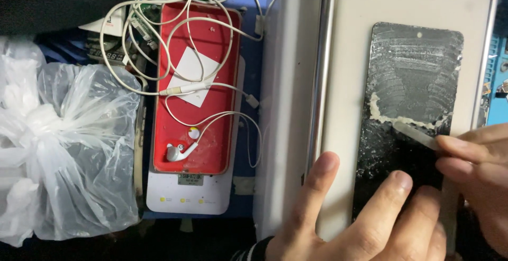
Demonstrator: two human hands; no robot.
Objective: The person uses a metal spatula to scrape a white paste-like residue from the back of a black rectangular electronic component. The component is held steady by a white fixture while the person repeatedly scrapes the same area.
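Observation:
A black phone screen panel (413, 81) lies on a white machine plate (349, 55), smeared with whitish glue residue that has gathered in a ridge across its middle. My right hand (476, 160) pinches a thin flat scraper blade (415, 134), whose tip rests on the panel just below the ridge. My left hand (365, 218) lies flat at the lower edge, with its fingers pressing on the bottom of the panel and on the plate beside it.
A metal rod (320, 70) runs along the plate's left side. Further left a red tray (196, 86) holds white earphones, tangled cables and a white card. A crumpled clear plastic bag (63, 150) fills the left. A blue mat (497, 92) shows at the right edge.

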